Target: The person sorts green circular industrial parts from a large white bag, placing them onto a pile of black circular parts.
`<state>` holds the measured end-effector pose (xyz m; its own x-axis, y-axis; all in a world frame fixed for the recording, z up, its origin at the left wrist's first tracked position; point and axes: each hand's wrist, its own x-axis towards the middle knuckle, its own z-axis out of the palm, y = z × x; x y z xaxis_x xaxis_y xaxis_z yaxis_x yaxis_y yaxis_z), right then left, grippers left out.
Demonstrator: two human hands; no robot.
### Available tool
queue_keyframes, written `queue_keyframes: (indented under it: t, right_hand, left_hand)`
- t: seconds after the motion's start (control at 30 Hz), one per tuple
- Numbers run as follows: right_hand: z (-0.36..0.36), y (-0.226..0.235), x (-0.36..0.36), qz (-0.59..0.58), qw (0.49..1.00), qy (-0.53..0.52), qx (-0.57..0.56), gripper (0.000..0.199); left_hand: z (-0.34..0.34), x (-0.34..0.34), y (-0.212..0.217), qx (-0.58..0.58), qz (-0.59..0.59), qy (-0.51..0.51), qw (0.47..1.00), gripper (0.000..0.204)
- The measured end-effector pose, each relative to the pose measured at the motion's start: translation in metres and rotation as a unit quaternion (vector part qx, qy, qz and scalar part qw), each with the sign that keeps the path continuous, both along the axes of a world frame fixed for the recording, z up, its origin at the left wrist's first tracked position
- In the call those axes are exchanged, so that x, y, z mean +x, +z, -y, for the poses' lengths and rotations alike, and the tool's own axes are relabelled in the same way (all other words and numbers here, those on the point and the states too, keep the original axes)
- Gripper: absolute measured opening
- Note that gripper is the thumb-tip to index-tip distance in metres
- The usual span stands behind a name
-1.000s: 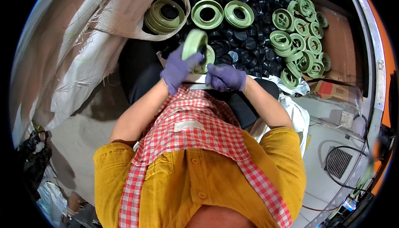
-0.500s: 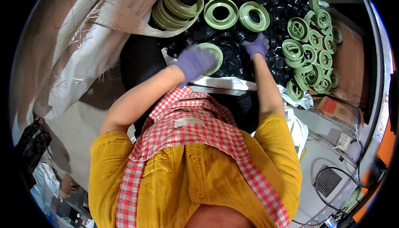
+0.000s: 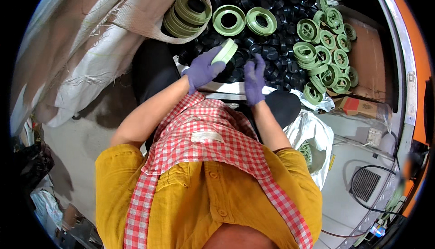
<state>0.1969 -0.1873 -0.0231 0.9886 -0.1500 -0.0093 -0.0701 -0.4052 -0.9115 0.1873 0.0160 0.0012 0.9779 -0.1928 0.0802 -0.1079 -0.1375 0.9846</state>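
My left hand (image 3: 199,71), in a purple glove, grips a pale green plastic ring (image 3: 226,51), tilted so that its edge faces up. To its right my right hand (image 3: 254,80), also gloved, holds nothing that I can see; its fingers point away from me and stand apart. Beneath and beyond both hands lies a heap of black round plastic caps (image 3: 271,54). On that heap rest two larger green rings, a left one (image 3: 218,21) and a right one (image 3: 272,22).
A stack of green rings (image 3: 174,26) stands far left beside a white woven sack (image 3: 86,54) with a strap. Several green wheel-like parts (image 3: 306,55) lie in a cluster at right, near brown cardboard (image 3: 369,63). A white bag (image 3: 319,133) sits by my right elbow.
My left hand has turned the green ring from nearly flat onto its edge. My right hand has drawn back from the caps and leftward, closer to the left hand. The whole view has shifted slightly.
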Motion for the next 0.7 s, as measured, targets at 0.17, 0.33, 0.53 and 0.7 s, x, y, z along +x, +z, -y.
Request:
queue_keyframes:
  t: [0.17,0.33,0.53,0.7]
  right_hand:
    - [-0.046,0.013,-0.029,0.012,0.985,0.159,0.071,0.062]
    - [-0.021,0.072,-0.040,0.263,0.883,0.359,-0.148,0.051]
    - [-0.018,0.068,-0.044,-0.106,0.936,0.301,0.149,0.051]
    - [-0.010,0.061,-0.032,-0.129,0.908,0.382,0.113,0.059]
  left_hand:
    - [0.025,-0.031,0.037,-0.151,-0.072,0.032,0.985,0.060]
    - [-0.010,-0.025,0.061,-0.234,-0.287,-0.114,0.922,0.028]
    - [-0.001,-0.035,0.048,-0.253,-0.299,-0.140,0.909,0.038]
    - [0.008,-0.046,0.020,-0.100,-0.127,-0.037,0.986,0.054]
